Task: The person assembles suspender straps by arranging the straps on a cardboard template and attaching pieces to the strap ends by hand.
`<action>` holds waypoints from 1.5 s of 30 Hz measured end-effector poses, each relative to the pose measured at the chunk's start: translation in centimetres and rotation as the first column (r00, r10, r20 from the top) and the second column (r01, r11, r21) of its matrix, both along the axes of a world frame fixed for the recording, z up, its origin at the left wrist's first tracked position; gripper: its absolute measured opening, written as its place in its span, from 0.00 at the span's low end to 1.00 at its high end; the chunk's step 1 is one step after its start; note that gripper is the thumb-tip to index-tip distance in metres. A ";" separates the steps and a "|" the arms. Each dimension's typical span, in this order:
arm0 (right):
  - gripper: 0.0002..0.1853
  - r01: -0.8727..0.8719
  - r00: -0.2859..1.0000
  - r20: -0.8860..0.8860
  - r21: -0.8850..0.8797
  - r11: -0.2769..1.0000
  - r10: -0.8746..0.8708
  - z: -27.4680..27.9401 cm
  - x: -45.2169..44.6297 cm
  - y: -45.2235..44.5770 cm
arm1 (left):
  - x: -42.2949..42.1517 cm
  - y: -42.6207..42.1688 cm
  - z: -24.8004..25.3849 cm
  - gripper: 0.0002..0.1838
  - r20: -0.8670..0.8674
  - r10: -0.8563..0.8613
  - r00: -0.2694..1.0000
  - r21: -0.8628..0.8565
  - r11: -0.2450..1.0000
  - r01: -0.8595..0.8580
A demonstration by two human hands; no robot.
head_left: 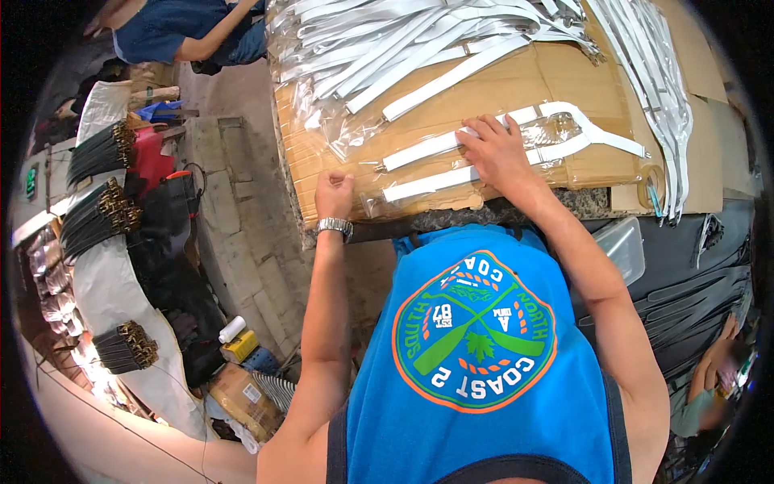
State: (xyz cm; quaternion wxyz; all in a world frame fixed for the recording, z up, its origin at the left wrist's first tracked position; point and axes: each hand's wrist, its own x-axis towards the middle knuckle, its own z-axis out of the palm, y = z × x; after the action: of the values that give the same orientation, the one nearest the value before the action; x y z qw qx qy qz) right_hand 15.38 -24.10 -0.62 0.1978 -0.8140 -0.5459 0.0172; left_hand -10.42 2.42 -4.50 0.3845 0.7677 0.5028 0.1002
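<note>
A pair of white suspenders (556,151) lies on the cardboard, its two straps running left and joining in a Y at the right. Clear plastic film shows around it. My right hand (493,151) rests on the upper strap, fingers spread and open. Near the table's front left corner, my left hand (334,194) is closed in a pinch, with a metal watch (334,227) on the wrist. Whatever its fingers hold, if anything, is hidden; clear plastic lies just to its right. A pile of white suspenders (419,48) in plastic fills the back of the table.
More white straps (657,105) hang along the right side. A tape roll (650,192) and a blue-handled tool (655,202) sit at the right front. Bundles of black straps (101,218) lie on a bench at left. One person (185,32) is at upper left, another (709,387) at lower right.
</note>
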 end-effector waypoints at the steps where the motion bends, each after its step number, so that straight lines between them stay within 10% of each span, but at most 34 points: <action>1: 0.22 0.010 1.000 0.002 0.006 1.000 -0.010 0.0 -0.1 0.0 | 0.4 -0.4 0.1 0.13 0.011 -0.009 1.000 0.069 0.998 0.009; 5: 0.21 0.032 0.999 0.002 -0.005 0.999 -0.032 0.2 -0.6 0.3 | 1.0 -0.9 1.0 0.14 -0.131 -0.212 0.968 0.329 0.912 0.244; 17: 0.23 0.215 0.976 0.025 0.026 0.976 -0.216 2.6 -4.9 2.9 | 1.1 1.6 1.2 0.09 -0.192 -0.292 0.937 0.018 0.954 0.300; 20: 0.24 0.221 0.975 -0.020 0.014 0.975 -0.220 3.8 -6.8 4.1 | 1.1 0.8 2.0 0.09 0.027 -0.394 0.919 0.128 0.913 0.388; 33: 0.25 0.316 0.938 -0.143 -0.028 0.948 -0.317 6.1 -11.4 5.9 | 1.7 1.2 1.6 0.07 -0.318 -0.506 0.802 0.349 0.724 0.595; 45: 0.24 0.200 0.969 -0.154 0.033 0.979 -0.193 5.6 -13.5 8.2 | 1.4 2.3 2.2 0.06 -0.234 -0.534 0.813 0.390 0.714 0.581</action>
State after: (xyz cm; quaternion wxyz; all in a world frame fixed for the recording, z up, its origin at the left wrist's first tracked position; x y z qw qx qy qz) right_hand 1.85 -15.90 4.97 0.2587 -0.8554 -0.4465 0.0455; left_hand -9.05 4.75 -2.29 0.1846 0.9540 0.2306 0.0513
